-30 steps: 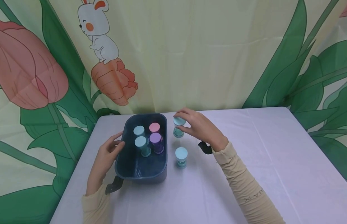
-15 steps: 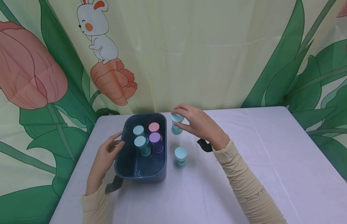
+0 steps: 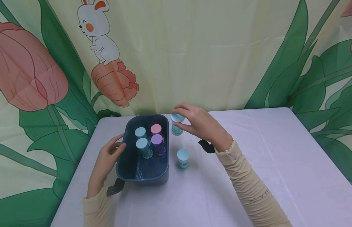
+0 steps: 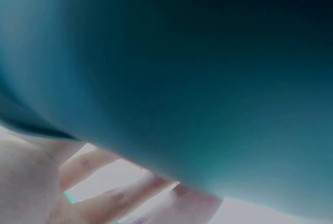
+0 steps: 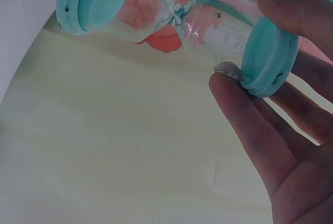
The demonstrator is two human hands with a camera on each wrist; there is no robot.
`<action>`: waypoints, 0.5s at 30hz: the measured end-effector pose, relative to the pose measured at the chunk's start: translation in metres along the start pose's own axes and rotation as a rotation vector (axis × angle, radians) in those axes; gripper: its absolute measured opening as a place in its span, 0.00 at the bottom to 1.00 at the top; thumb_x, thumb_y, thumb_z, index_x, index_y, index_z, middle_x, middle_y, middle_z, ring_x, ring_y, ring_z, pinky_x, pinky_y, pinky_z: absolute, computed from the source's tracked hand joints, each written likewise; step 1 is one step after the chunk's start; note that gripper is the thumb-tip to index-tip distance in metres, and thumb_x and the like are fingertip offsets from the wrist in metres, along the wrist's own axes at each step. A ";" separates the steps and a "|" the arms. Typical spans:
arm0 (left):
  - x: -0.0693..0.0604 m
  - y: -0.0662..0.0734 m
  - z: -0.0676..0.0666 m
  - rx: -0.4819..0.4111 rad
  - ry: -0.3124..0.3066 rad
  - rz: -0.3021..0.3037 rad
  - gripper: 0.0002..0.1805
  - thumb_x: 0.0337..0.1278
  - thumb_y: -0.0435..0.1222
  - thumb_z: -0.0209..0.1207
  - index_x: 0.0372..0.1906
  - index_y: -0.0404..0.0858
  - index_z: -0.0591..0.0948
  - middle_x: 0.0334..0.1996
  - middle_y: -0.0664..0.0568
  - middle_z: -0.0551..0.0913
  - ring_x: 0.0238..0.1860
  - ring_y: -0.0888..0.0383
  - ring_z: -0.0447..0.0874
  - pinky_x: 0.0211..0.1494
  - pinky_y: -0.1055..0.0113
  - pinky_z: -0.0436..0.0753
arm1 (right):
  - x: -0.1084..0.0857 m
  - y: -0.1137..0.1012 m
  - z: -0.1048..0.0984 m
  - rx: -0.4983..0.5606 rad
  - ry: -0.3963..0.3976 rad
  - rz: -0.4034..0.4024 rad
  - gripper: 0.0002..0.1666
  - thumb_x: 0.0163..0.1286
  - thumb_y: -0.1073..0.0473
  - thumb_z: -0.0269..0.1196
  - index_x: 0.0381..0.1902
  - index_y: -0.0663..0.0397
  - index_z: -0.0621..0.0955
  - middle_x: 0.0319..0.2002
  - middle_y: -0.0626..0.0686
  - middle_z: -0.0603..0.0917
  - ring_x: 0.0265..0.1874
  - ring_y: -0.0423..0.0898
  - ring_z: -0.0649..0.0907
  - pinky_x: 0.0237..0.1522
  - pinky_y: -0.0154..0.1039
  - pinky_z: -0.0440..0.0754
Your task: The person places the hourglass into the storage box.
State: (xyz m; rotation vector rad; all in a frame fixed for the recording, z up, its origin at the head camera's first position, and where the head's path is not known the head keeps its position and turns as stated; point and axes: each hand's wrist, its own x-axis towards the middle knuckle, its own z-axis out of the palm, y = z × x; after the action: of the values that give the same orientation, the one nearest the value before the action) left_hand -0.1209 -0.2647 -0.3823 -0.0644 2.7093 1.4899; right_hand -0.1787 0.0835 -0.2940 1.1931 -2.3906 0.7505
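Observation:
My right hand [image 3: 202,124] pinches a light-blue hourglass [image 3: 177,118] by its top cap, just beyond the right side of a dark-blue bin [image 3: 161,179]. In the right wrist view the hourglass [image 5: 270,60] has clear bulbs, with thumb and fingertips on one cap. My left hand [image 3: 106,157] touches the bin's left side near the rim, its fingers lying along the outer wall in the left wrist view. Inside the bin stand two light-blue hourglasses [image 3: 142,143], a pink one [image 3: 156,128] and a purple one [image 3: 157,139].
Another light-blue hourglass [image 3: 183,155] stands upright on the white tablecloth [image 3: 235,195], right of the bin. Behind the table hangs a curtain [image 3: 210,63] printed with tulips and a rabbit.
My right hand has moved slightly left and away from me, carrying the pinched hourglass closer to the bin's far right rim. My left hand and the bin stay put.

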 end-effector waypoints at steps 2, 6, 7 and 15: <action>0.000 0.000 0.000 0.002 0.002 -0.002 0.32 0.71 0.52 0.54 0.76 0.51 0.63 0.66 0.36 0.73 0.65 0.36 0.73 0.60 0.37 0.77 | 0.001 -0.002 -0.001 0.000 0.002 -0.004 0.19 0.64 0.60 0.70 0.52 0.58 0.82 0.48 0.51 0.82 0.46 0.44 0.83 0.49 0.37 0.83; 0.001 -0.001 0.001 0.001 0.004 -0.007 0.32 0.71 0.52 0.54 0.76 0.51 0.63 0.66 0.36 0.73 0.65 0.36 0.73 0.60 0.37 0.76 | 0.004 -0.005 -0.003 -0.003 0.003 -0.013 0.20 0.64 0.59 0.71 0.53 0.58 0.82 0.49 0.51 0.82 0.46 0.44 0.83 0.50 0.37 0.84; 0.001 -0.001 0.001 -0.001 0.004 -0.008 0.33 0.71 0.53 0.54 0.76 0.51 0.63 0.66 0.36 0.73 0.65 0.37 0.73 0.61 0.37 0.76 | 0.005 -0.006 -0.003 -0.003 0.002 -0.015 0.20 0.64 0.59 0.71 0.53 0.58 0.83 0.49 0.52 0.82 0.47 0.44 0.83 0.50 0.37 0.84; 0.001 0.000 0.000 -0.004 0.009 0.008 0.32 0.71 0.52 0.54 0.75 0.52 0.64 0.65 0.36 0.74 0.64 0.37 0.75 0.59 0.38 0.78 | 0.009 -0.012 -0.001 -0.009 -0.001 -0.034 0.21 0.63 0.60 0.71 0.53 0.59 0.83 0.49 0.52 0.83 0.48 0.45 0.83 0.52 0.37 0.83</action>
State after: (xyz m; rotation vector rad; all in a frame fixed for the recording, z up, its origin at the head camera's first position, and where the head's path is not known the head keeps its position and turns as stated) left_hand -0.1214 -0.2645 -0.3829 -0.0610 2.7172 1.5006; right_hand -0.1742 0.0724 -0.2844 1.2282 -2.3659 0.7276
